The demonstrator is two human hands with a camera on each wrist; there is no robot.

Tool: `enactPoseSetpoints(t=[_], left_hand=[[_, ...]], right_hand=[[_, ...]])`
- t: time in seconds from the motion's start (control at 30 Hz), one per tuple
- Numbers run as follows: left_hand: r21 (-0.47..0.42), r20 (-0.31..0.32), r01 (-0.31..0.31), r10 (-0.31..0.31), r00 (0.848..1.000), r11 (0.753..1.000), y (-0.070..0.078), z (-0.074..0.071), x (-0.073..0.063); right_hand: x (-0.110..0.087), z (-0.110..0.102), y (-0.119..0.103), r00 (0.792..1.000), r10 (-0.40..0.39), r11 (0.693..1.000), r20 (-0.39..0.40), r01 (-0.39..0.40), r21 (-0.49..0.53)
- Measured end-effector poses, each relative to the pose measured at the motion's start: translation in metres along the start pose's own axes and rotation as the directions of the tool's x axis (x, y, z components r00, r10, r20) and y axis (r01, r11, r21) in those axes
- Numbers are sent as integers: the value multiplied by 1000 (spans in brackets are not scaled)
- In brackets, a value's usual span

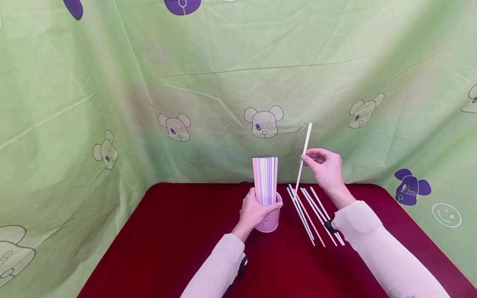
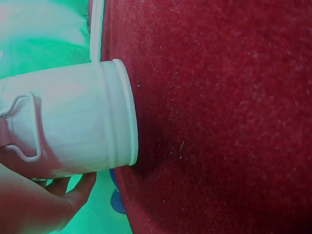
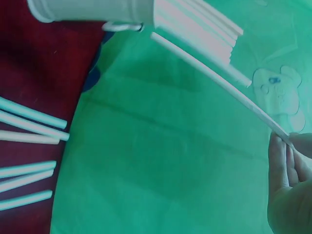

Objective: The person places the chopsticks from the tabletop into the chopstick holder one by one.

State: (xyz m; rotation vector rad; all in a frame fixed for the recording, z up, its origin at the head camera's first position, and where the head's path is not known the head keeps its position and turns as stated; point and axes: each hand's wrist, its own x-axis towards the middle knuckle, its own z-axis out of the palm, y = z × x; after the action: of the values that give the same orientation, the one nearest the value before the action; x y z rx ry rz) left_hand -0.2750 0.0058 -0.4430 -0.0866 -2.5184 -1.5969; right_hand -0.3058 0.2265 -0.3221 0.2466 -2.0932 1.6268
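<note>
A small pink bucket (image 1: 269, 223) stands on the red table, packed with upright pastel straws (image 1: 265, 178). Around its near left side my left hand (image 1: 255, 211) grips it, the thumb lying across the front by the rim. The left wrist view shows the bucket's wall (image 2: 68, 126) and its wire handle (image 2: 34, 126), with my fingers (image 2: 73, 195) curled behind. Raised to the right of the bucket, my right hand (image 1: 327, 167) pinches one pale straw (image 1: 305, 147) between thumb and fingers. That straw slants, its lower end pointing down over the loose straws.
Several loose straws (image 1: 306, 221), pale blue, white and pink, lie on the table right of the bucket, some under the right sleeve (image 1: 359, 223). The red cloth (image 1: 186, 231) extends leftward. A green printed curtain (image 1: 220, 82) hangs behind and at both sides.
</note>
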Motion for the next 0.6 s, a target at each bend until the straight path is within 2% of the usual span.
enactPoseSetpoints(t=[0.13, 0.3, 0.43, 0.6], left_hand=[[2, -2, -3, 3, 1000, 1000, 0, 0, 1], [6, -5, -4, 4, 1000, 1000, 0, 0, 1], [7, -4, -5, 5, 1000, 1000, 0, 1, 1], [9, -10, -6, 6, 1000, 1000, -2, 1, 2]], right_hand=[[2, 11, -5, 1000, 7, 998, -14, -6, 60], [0, 25, -2, 1000, 3, 998, -19, -1, 60], [-7, 35, 6, 999, -35, 999, 10, 35, -13], [-17, 46, 22, 993, -99, 984, 66, 108, -139]])
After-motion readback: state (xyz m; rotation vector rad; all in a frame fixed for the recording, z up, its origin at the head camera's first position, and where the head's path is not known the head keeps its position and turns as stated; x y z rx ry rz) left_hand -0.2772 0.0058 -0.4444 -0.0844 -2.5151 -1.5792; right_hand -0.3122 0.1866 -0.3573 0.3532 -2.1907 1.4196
